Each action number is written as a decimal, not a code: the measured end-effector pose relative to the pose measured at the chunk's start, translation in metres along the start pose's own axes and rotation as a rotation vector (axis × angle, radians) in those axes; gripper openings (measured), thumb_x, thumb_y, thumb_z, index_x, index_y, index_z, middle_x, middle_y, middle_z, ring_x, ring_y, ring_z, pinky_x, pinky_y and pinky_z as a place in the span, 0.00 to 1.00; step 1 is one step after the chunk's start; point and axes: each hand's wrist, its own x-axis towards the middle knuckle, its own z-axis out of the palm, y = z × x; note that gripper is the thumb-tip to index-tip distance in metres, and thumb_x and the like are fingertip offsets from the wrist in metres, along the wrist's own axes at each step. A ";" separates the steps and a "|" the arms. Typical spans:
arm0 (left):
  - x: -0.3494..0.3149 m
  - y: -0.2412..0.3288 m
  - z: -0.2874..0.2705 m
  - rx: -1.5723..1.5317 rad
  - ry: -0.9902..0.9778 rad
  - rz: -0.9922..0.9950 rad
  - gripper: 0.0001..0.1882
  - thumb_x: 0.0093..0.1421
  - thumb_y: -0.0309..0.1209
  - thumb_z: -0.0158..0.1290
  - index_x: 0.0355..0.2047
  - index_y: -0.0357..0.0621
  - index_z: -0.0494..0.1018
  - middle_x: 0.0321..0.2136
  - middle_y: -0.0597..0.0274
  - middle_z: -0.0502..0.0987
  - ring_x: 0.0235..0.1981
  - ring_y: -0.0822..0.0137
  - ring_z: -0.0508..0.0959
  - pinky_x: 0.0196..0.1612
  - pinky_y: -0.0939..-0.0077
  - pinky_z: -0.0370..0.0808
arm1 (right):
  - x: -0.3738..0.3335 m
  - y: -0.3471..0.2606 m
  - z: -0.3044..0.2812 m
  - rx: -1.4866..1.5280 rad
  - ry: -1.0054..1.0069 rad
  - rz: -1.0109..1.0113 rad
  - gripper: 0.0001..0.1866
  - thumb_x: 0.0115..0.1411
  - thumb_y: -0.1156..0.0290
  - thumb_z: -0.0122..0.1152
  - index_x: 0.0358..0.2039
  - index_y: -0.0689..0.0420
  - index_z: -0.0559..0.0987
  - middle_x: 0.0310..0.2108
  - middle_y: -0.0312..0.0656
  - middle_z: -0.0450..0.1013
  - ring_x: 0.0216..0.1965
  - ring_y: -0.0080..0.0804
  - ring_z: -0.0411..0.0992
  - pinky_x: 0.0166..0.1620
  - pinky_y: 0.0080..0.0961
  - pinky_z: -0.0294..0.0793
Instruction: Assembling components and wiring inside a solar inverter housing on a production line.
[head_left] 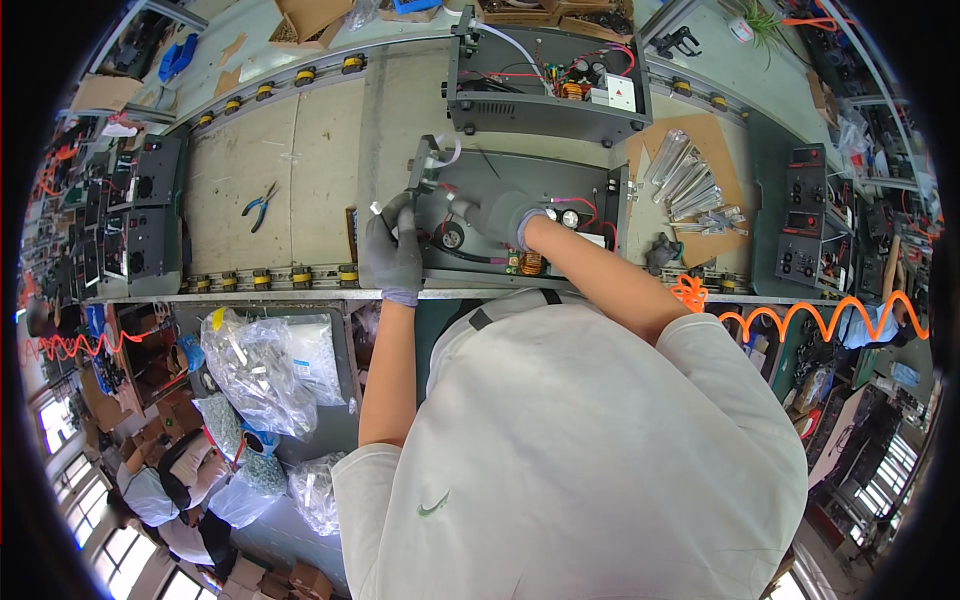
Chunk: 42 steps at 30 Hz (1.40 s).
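Observation:
Before me lies an open dark metal case (pixel 560 168) with wiring and electrical parts inside. My left hand (pixel 393 250), in a grey glove, is closed at the outer side of the case's left end panel (pixel 424 165). A small white piece (pixel 376 208) shows at its fingertips; its kind is unclear. My right hand (pixel 505 216), also gloved, reaches into the case from the right, fingers bent toward that panel; what they grip is hidden. Below it sit a round black part (pixel 449 236) and a copper-wound coil (pixel 531 263). Two round capacitors (pixel 569 217) stand beside my right wrist.
A second open case (pixel 545 95) stands behind. Blue-handled pliers (pixel 260 207) lie at left. On cardboard at right rest several shiny metal pieces (pixel 685 180). Finished-looking units (pixel 800 215) stand at the right end. An orange coiled hose (pixel 800 322) crosses the front right.

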 end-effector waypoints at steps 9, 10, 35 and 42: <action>0.007 -0.002 -0.002 0.437 -0.183 0.318 0.15 0.59 0.40 0.55 0.41 0.46 0.79 0.45 0.55 0.76 0.51 0.48 0.70 0.54 0.56 0.65 | 0.011 0.006 0.026 -0.025 0.110 -0.207 0.13 0.61 0.57 0.54 0.43 0.46 0.80 0.36 0.46 0.78 0.40 0.49 0.76 0.43 0.43 0.74; 0.007 -0.003 -0.002 0.504 -0.192 0.309 0.16 0.59 0.41 0.55 0.42 0.46 0.78 0.45 0.54 0.76 0.52 0.48 0.69 0.55 0.55 0.64 | 0.010 0.003 0.026 -0.095 0.106 -0.182 0.13 0.61 0.57 0.54 0.41 0.46 0.80 0.35 0.45 0.79 0.39 0.49 0.76 0.43 0.44 0.75; 0.022 -0.007 0.011 0.241 -0.135 -0.207 0.17 0.63 0.31 0.47 0.52 0.44 0.69 0.45 0.47 0.76 0.46 0.47 0.77 0.49 0.56 0.72 | 0.074 0.019 0.054 -0.353 0.321 -0.118 0.09 0.58 0.66 0.57 0.37 0.50 0.80 0.36 0.44 0.77 0.40 0.45 0.77 0.41 0.44 0.75; 0.019 0.001 0.011 0.375 -0.122 -0.150 0.17 0.63 0.30 0.47 0.52 0.44 0.69 0.47 0.48 0.76 0.49 0.48 0.76 0.51 0.59 0.72 | 0.078 0.021 0.052 -0.379 0.299 -0.216 0.09 0.56 0.68 0.56 0.36 0.49 0.81 0.34 0.43 0.77 0.39 0.45 0.77 0.40 0.43 0.75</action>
